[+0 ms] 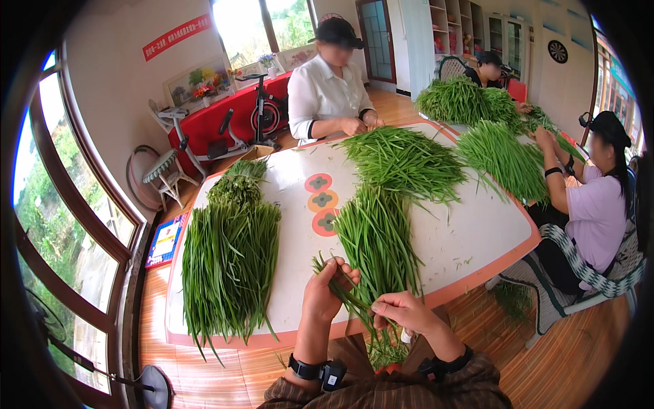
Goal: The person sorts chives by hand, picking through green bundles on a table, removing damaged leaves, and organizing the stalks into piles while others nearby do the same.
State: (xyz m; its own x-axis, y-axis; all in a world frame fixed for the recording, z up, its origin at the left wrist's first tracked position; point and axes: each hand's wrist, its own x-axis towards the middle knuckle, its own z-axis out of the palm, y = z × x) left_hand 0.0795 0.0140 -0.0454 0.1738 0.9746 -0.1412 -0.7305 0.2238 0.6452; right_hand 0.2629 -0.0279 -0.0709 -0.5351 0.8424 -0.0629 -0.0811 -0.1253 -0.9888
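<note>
A wide white table with an orange-pink rim (477,276) fills the middle of the view, with three round fruit motifs (322,202) printed in a row near its centre. The biggest thing on it is the flat sheaf of long green chive stalks (228,262) laid lengthwise along the left side, tips hanging over the near edge. A looser heap of the same greens (402,160) sprawls across the far middle, and a narrower bunch (377,238) runs from it toward the near edge. Across the table a person in a white shirt (320,92) works on stalks, and a person in a lilac top (599,208) sits on the right by another pile (504,157). Closest in, the left hand (325,290) is clamped around a small bundle of green stalks (344,290), fingers curled over them, just above the table's near edge. The right hand (402,310) has thumb and forefinger pressed together on a thin strand at the bundle's lower end. The likely mishap is that a sharp tug snaps the stalk rather than peeling it, or that a loosened left grip lets stalks slide to the wooden floor (565,361), where scraps (514,300) already lie.
</note>
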